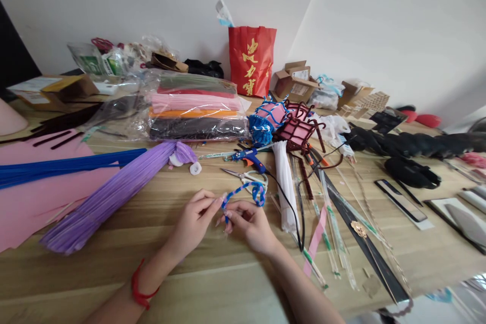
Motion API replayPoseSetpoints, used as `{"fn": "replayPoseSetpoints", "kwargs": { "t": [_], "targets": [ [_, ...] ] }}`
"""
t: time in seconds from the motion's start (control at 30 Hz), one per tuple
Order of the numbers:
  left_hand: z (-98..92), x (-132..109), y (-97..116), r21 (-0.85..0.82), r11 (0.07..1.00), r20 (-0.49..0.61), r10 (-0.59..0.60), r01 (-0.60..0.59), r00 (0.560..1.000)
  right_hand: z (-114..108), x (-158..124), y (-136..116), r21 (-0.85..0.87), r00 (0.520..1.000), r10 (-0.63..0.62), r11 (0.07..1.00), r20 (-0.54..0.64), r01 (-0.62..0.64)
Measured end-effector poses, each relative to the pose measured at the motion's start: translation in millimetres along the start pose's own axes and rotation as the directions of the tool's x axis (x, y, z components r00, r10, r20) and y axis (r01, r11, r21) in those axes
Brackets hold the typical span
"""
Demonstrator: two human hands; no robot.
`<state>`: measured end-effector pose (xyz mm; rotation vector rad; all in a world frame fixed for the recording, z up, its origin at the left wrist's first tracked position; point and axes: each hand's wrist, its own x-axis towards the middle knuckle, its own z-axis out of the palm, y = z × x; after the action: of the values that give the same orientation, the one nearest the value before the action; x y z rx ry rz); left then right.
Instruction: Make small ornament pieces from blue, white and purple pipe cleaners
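Between my hands is a blue pipe cleaner (258, 195) twisted with pale purple, its far end curled into a loop. My left hand (199, 212) pinches it near its lower bend with thumb and forefinger. My right hand (248, 225) is closed on the same piece just beside, and a short blue end hangs between the fingers. Just beyond my hands lie scissors (246, 177) with pale handles and a blue glue gun (250, 157). A bundle of purple pipe cleaners (114, 195) lies to the left, and a white bundle (284, 182) to the right.
Behind stand pink lanterns with dark frames (296, 131), a blue-framed one (271, 114), a plastic bag of coloured bundles (197, 106) and a red bag (251, 61). Pink sheets (49, 197) lie left. A black ruler-like strip (357, 223), thin sticks and a phone (400, 201) lie right.
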<state>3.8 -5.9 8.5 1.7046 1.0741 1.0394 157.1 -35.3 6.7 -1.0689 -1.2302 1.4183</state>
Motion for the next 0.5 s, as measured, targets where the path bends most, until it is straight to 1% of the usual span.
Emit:
{"fn": "replayPoseSetpoints", "kwargs": {
  "t": [0.13,0.23,0.33,0.4,0.5],
  "targets": [
    [-1.1,1.1,-4.7,0.012,1.0,-0.007,-0.012,0.012,1.0,-1.2,0.3,4.2,0.047,1.0,0.014,0.999,0.016,-0.014],
    [-3.1,2.1,-7.1,0.014,0.999,0.014,-0.033,0.033,0.999,-2.9,0.8,5.1,0.091,0.997,0.04,0.995,0.068,-0.046],
    [-5.8,2.9,-7.0,0.003,0.998,-0.006,-0.069,0.069,0.998,-4.9,1.1,2.8,0.196,0.979,0.09,0.972,0.18,-0.126],
    [-7.1,3.0,-5.8,-0.026,0.995,-0.021,-0.094,0.094,0.995,-6.8,0.9,1.3,0.291,0.959,0.125,0.936,0.254,-0.199],
    [-7.3,2.8,-2.7,-0.089,0.987,-0.022,-0.136,0.134,0.99,-10.0,0.3,0.5,0.389,0.933,0.172,0.873,0.317,-0.293]
  ]
}}
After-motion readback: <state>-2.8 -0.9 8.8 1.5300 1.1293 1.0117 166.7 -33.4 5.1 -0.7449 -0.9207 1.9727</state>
